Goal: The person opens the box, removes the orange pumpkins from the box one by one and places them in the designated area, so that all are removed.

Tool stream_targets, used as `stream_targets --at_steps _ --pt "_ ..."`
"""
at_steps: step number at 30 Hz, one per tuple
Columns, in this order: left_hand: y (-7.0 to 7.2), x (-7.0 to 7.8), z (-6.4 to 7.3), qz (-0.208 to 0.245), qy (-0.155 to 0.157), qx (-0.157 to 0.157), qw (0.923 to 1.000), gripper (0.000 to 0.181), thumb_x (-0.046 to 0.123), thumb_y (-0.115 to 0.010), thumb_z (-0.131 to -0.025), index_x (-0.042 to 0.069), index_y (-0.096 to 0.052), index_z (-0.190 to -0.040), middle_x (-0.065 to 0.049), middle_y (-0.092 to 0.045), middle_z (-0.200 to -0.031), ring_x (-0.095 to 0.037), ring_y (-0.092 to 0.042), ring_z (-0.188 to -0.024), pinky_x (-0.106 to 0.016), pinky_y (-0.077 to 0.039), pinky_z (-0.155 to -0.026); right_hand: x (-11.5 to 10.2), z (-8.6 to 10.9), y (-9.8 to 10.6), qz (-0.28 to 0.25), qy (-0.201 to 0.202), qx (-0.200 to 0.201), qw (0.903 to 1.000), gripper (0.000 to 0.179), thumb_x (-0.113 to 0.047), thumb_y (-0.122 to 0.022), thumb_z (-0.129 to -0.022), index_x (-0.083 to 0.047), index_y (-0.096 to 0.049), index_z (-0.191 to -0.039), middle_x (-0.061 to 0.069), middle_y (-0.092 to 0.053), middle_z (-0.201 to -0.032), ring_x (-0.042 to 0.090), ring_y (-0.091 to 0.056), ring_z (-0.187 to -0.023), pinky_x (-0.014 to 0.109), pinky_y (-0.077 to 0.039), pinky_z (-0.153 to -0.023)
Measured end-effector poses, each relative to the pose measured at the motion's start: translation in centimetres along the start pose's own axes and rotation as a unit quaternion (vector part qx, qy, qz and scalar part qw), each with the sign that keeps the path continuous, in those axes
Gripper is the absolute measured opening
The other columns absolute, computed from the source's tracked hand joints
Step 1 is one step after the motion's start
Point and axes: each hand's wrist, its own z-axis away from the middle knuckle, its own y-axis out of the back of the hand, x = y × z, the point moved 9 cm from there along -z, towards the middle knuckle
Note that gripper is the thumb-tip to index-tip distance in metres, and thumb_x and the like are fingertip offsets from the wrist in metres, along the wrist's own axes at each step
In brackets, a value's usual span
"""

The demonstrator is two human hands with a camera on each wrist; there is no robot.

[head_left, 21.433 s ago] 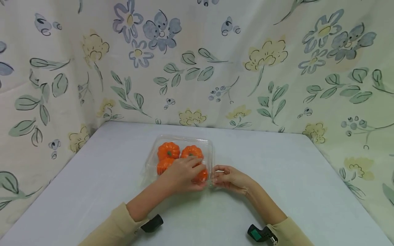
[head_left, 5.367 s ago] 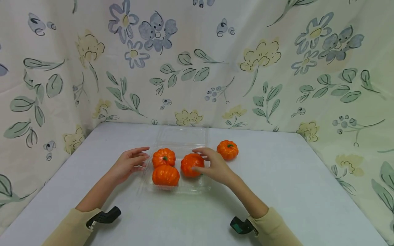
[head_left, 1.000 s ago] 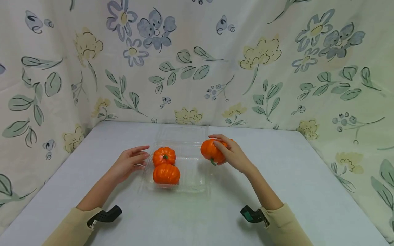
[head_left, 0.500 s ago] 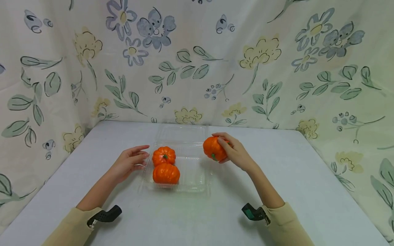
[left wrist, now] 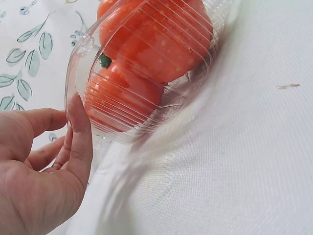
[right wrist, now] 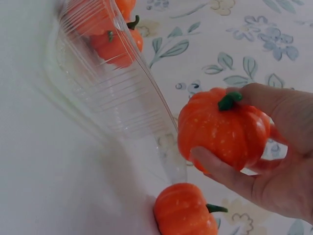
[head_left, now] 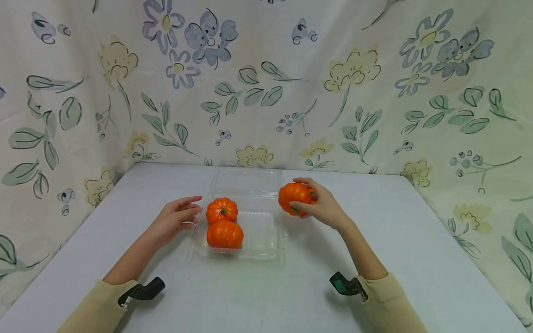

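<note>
My right hand (head_left: 322, 206) grips a small orange toy pumpkin (right wrist: 220, 129) by its sides, raised off the table just right of a clear plastic clamshell box (head_left: 258, 254). Below it in the right wrist view, another pumpkin (right wrist: 183, 213) rests on the table; the head view mostly hides that one behind the held pumpkin. My left hand (head_left: 176, 219) pinches the box's left rim between thumb and fingers, clearest in the left wrist view. Inside the box's left half sit two pumpkins, one at the back (head_left: 222, 210) and one in front (head_left: 225, 235).
The box's clear lid (head_left: 247, 180) lies folded back toward the far table edge. A white cloth covers the table (head_left: 250, 300). Behind it hangs a floral curtain (head_left: 266, 125). Each sleeve carries a black wrist camera (head_left: 143, 290).
The lid, shut over several pumpkins at first, is now open. One pumpkin came out earlier; my right hand has lifted another from the box's right half and carried it rightward. My left hand stays still.
</note>
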Motion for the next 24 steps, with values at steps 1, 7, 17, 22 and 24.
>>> stream_targets --at_steps 1,7,17,22,24 --pt "0.0 0.0 0.0 0.001 0.000 0.000 1.0000 0.062 0.017 -0.056 -0.110 -0.007 -0.031 -0.161 0.000 -0.065 -0.113 -0.010 -0.063 -0.083 -0.020 -0.060 -0.077 0.1 0.0 0.1 0.003 0.000 0.000 1.0000 0.062 -0.017 -0.076 -0.099 -0.010 -0.048 -0.154 0.025 -0.055 -0.145 0.045 -0.061 -0.121 0.041 -0.065 -0.080" --pt "0.0 0.0 0.0 0.000 0.000 0.001 1.0000 0.062 0.017 -0.056 -0.110 -0.007 -0.031 -0.161 -0.001 -0.065 -0.113 -0.009 -0.063 -0.083 -0.020 -0.060 -0.077 0.4 0.0 1.0 0.040 -0.004 0.017 0.9990 0.058 -0.024 -0.074 -0.101 -0.014 -0.050 -0.153 0.020 -0.056 -0.148 0.042 -0.058 -0.127 0.049 -0.060 -0.095" --pt "0.0 0.0 0.0 0.002 -0.003 0.001 1.0000 0.061 0.015 -0.056 -0.110 -0.008 -0.031 -0.161 -0.001 -0.065 -0.112 -0.009 -0.063 -0.083 -0.021 -0.060 -0.077 0.5 0.2 2.9 0.051 -0.004 0.036 0.9980 0.057 -0.026 -0.072 -0.102 -0.010 -0.051 -0.153 0.024 -0.057 -0.144 0.040 -0.064 -0.118 0.046 -0.058 -0.098" --pt "0.0 0.0 -0.1 0.003 -0.001 0.002 1.0000 0.061 0.015 -0.056 -0.110 -0.008 -0.031 -0.160 0.000 -0.064 -0.112 -0.009 -0.062 -0.082 -0.020 -0.060 -0.076 0.9 0.4 4.2 0.047 -0.016 0.047 0.9977 0.056 -0.026 -0.070 -0.103 -0.009 -0.051 -0.153 0.024 -0.054 -0.147 0.039 -0.063 -0.115 0.032 -0.059 -0.087" --pt "0.0 0.0 -0.1 0.003 -0.001 0.003 1.0000 0.061 0.015 -0.056 -0.110 -0.008 -0.031 -0.160 0.000 -0.064 -0.111 -0.009 -0.062 -0.082 -0.020 -0.060 -0.076 1.2 0.5 4.8 0.043 -0.022 0.054 0.9974 0.057 -0.027 -0.070 -0.103 -0.009 -0.050 -0.153 0.024 -0.051 -0.149 0.039 -0.062 -0.114 0.028 -0.059 -0.083"
